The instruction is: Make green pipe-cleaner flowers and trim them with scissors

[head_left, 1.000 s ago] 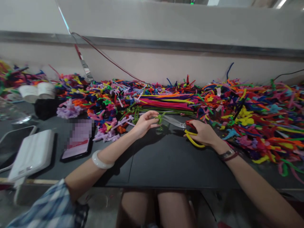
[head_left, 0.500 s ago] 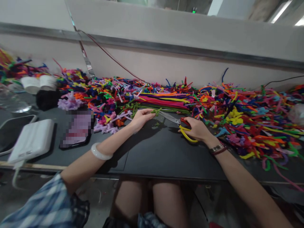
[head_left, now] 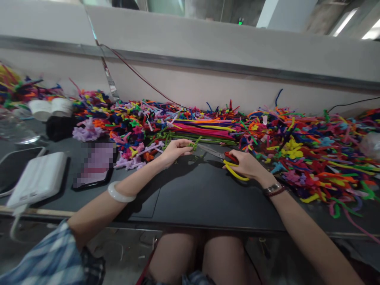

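Observation:
Between the fingertips of my left hand (head_left: 177, 152) is a small green pipe-cleaner piece (head_left: 193, 146). My right hand (head_left: 245, 164) is wrapped round the handles of a pair of scissors (head_left: 232, 169), one handle yellow and one red. Their blades point left, and the tips meet or nearly meet the green piece; I cannot tell whether they touch. Small green bits (head_left: 199, 159) lie on the dark tabletop (head_left: 208, 202) just below. Behind my hands rests a bundle of straight pipe cleaners (head_left: 204, 130) in pink, yellow, purple and green.
Heaps of coloured pipe-cleaner pieces (head_left: 314, 158) line the back and right of the table. On the left are a phone (head_left: 96, 164), a white power bank (head_left: 40, 178), paper cups (head_left: 41, 109) and a clear plastic container (head_left: 20, 132). A thin cable (head_left: 142, 77) hangs along the wall.
The green piece has turned in my left fingers, which now sit slightly lower beside it. The scissor blades look closer together. The whole view has shifted a little.

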Demonstrator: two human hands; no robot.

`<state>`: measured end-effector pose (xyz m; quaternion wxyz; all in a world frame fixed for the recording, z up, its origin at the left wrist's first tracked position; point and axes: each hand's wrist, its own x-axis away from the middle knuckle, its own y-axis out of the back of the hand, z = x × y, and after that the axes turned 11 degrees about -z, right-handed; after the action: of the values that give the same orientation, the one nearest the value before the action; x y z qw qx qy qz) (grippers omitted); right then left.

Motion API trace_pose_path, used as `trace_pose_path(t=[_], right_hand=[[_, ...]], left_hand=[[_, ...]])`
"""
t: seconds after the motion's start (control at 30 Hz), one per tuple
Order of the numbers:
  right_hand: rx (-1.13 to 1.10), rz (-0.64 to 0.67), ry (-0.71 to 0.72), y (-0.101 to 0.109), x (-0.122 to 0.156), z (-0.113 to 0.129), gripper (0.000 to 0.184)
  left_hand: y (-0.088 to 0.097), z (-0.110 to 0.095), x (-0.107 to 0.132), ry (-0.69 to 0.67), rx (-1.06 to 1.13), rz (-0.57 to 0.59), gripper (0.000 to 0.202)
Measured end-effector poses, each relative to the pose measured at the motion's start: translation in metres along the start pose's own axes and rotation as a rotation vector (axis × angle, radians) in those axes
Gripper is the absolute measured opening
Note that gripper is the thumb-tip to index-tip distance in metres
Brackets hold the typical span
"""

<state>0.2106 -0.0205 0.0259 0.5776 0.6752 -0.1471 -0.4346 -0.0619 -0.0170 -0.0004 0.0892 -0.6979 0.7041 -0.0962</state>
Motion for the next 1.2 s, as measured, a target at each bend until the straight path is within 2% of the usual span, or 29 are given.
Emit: trace_pose_path(t=[0.23, 0.4, 0.8, 1.2], right_hand=[[-0.046, 0.013, -0.017, 0.0001, 0.001, 0.003, 0.036], [-0.06, 0.02, -0.022, -0.0001, 0.0033, 0.0004, 0.038], [-0.089, 0.019, 0.025, -0.0005, 0.0033, 0.0042, 0.035], [-0.115, 0.027, 0.024, -0.0008, 0.0036, 0.005, 0.038]], left_hand=[[0.0044, 0.0012, -0.0037, -0.011, -0.051, 0.033, 0.018], [0.0058, -0.0019, -0.0029, -0.026, -0.126, 0.014, 0.019], [0.0071, -0.0035, -0.0017, -0.126, -0.22, 0.066, 0.015], [0.0071, -0.0047, -0.0013, -0.034, -0.161, 0.075, 0.016]])
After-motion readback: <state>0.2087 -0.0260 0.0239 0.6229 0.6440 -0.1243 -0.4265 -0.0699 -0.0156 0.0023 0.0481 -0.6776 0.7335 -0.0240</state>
